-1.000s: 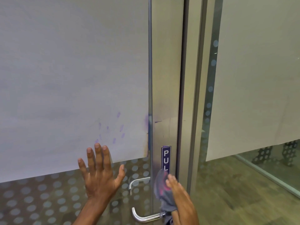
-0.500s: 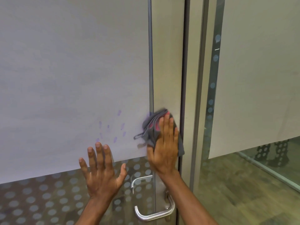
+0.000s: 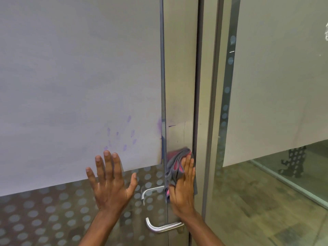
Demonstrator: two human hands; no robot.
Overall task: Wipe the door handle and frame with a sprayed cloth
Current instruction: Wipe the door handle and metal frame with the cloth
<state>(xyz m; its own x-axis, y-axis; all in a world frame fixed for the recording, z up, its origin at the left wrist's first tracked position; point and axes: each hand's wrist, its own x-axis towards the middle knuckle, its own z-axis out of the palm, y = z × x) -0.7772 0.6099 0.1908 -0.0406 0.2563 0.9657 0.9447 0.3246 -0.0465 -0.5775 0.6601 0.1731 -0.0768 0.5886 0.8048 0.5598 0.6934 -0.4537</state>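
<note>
Edges first: the tall silver metal door frame runs straight up and down, with a thin dark gap along its right side and the glass door's edge along its left. Most of the frame above the hands is bare. Big white paper sheet covers the glass door on the left, and its bottom edge slants just above the dotted glass. Small purple smudges sit on the paper near its lower right corner. Another white sheet hangs behind the glass panel on the right, with wood-look floor showing under it. The curved silver metal door handle sticks out low on the door, just below the right wrist. The left hand is wide open, fingers spread, flat against the glass, with the fingertips on the paper's bottom edge. The right hand is open and flat too, fingers together and pointing up. It presses the crumpled grey and pink cloth against the frame. The cloth bunches out above and to the left of the fingers, and a little hangs down on the right side of the hand. The two hands are near each other but do not touch.
</note>
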